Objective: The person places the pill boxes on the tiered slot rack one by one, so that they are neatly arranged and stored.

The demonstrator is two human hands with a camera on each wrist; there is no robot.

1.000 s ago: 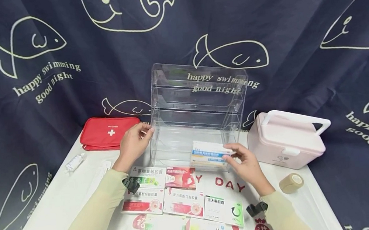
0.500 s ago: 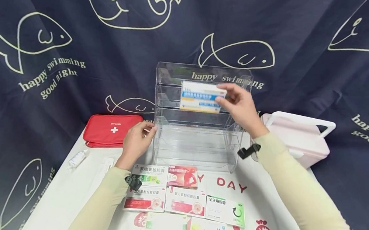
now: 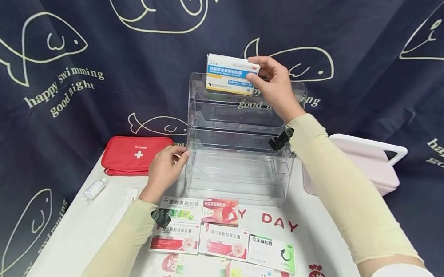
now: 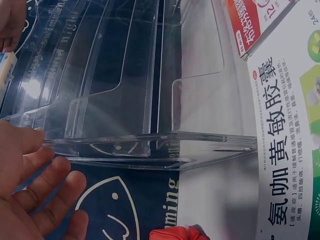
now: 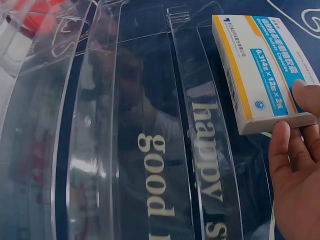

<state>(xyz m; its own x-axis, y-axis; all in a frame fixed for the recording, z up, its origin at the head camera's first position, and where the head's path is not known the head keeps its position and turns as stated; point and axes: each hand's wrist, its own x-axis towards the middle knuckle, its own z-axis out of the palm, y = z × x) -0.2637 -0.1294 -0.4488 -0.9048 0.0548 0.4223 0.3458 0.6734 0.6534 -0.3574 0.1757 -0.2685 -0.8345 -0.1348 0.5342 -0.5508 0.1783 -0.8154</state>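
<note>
My right hand (image 3: 270, 82) pinches a white, blue and orange medicine box (image 3: 229, 73) by its right end, just above the top tier of a clear acrylic tiered rack (image 3: 239, 154). In the right wrist view the medicine box (image 5: 260, 70) hangs over the rack's upper shelves (image 5: 150, 150), with my fingers (image 5: 292, 165) curled at its end. My left hand (image 3: 165, 168) rests with straight fingers against the rack's left side wall. The left wrist view shows those fingers (image 4: 40, 195) touching the clear wall (image 4: 150, 145).
Several flat medicine boxes (image 3: 220, 241) lie on the white table in front of the rack. A red first-aid pouch (image 3: 137, 154) and a small tube (image 3: 92, 190) lie at the left. A pink lidded case (image 3: 369, 164) stands right of the rack. A dark fish-print cloth hangs behind.
My right hand has lifted the medicine box from the rack's lowest tier up past the middle shelves to above the top tier. The left hand has stayed on the rack's side.
</note>
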